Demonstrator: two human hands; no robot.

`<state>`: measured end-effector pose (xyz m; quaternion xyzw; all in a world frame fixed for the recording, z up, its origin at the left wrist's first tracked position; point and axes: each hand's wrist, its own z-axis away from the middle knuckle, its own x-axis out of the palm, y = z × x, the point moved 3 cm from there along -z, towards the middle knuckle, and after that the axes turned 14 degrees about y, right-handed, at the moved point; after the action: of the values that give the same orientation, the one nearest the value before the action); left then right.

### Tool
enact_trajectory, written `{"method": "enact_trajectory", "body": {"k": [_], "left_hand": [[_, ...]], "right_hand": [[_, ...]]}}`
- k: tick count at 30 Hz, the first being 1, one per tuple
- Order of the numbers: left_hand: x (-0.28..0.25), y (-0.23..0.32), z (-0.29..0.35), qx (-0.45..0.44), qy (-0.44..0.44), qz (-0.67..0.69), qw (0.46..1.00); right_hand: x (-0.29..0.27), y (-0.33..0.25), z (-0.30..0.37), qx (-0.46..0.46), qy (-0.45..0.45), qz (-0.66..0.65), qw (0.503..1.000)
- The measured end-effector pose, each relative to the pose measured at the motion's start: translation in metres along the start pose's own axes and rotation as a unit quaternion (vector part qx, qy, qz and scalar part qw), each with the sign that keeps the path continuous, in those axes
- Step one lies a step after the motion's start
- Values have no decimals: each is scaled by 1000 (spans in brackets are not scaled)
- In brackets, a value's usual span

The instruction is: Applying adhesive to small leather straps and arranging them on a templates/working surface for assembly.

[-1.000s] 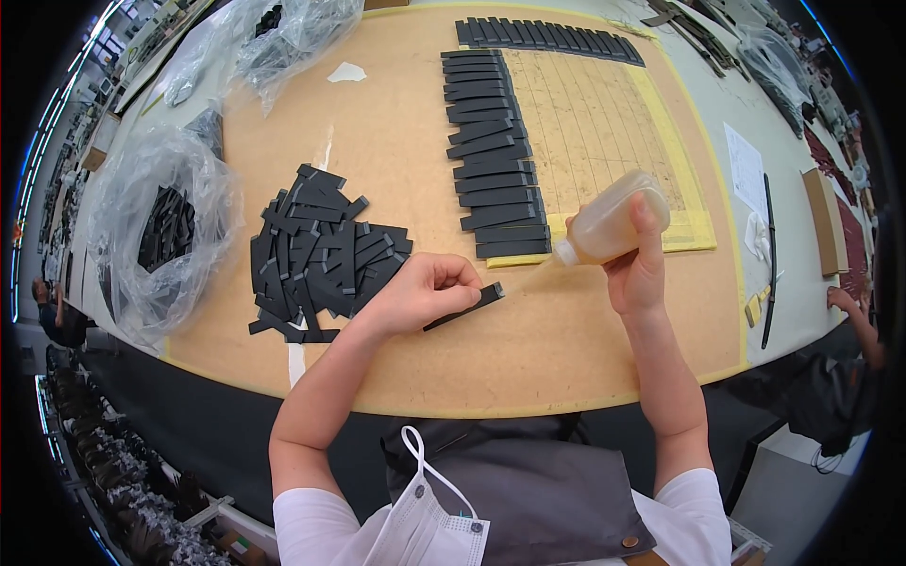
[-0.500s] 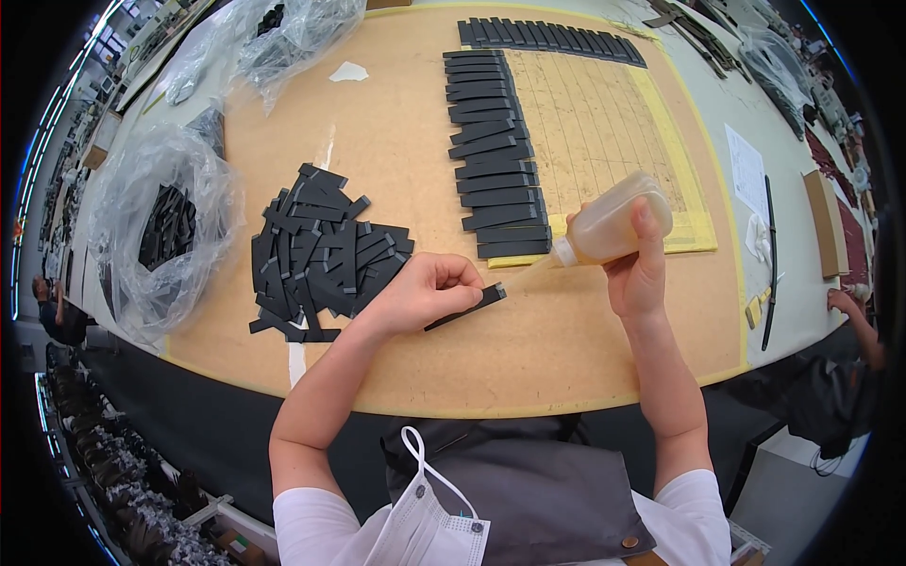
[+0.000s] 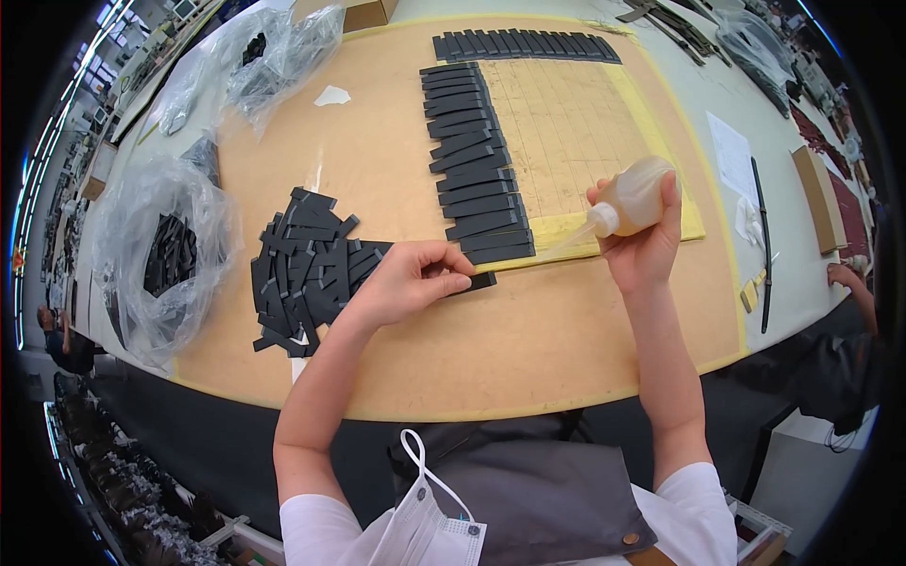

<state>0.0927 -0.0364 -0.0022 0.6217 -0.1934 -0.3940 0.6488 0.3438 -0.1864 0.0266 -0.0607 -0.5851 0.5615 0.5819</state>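
Between thumb and fingers, my left hand pinches a black strip whose right end sticks out. It is just below the near end of a column of black strips laid side by side along the left edge of a yellow-edged board. My right hand is wrapped round a translucent squeeze bottle of amber liquid. The bottle is tipped, its thin nozzle pointing left and down, apart from the strip. Left of my left hand lies a heap of loose black strips.
A clear plastic bag of black strips stands at the left, with another bag behind. Another row of strips lines the board's far edge. At the right are a paper sheet, a black rod and another person's hand.
My left hand has moved slightly up toward the board with the strip. The bottle's nozzle has drawn away from the strip's end, rightward and up. The view has shifted a little.
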Motion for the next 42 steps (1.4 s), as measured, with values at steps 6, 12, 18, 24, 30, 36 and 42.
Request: {"method": "enact_trajectory", "body": {"k": [6, 12, 18, 24, 30, 36, 42], "left_hand": [[23, 30, -35, 58, 14, -130, 990], [27, 30, -57, 43, 22, -168, 985], [24, 33, -56, 116, 79, -198, 970], [-28, 39, -32, 125, 171, -226, 951], [-68, 40, 19, 26, 147, -392, 908], [-67, 13, 53, -14, 137, -427, 894], [-55, 14, 53, 23, 135, -401, 906]], "right_hand": [[-10, -4, -11, 9, 20, -55, 998], [-10, -7, -11, 17, 20, -61, 998], [-7, -8, -9, 12, 17, -57, 998], [-3, -5, -4, 16, 28, -58, 998], [-2, -4, 1, 10, 34, -37, 999], [0, 0, 2, 18, 18, -25, 999], [2, 4, 6, 4, 17, -1, 1000]]}}
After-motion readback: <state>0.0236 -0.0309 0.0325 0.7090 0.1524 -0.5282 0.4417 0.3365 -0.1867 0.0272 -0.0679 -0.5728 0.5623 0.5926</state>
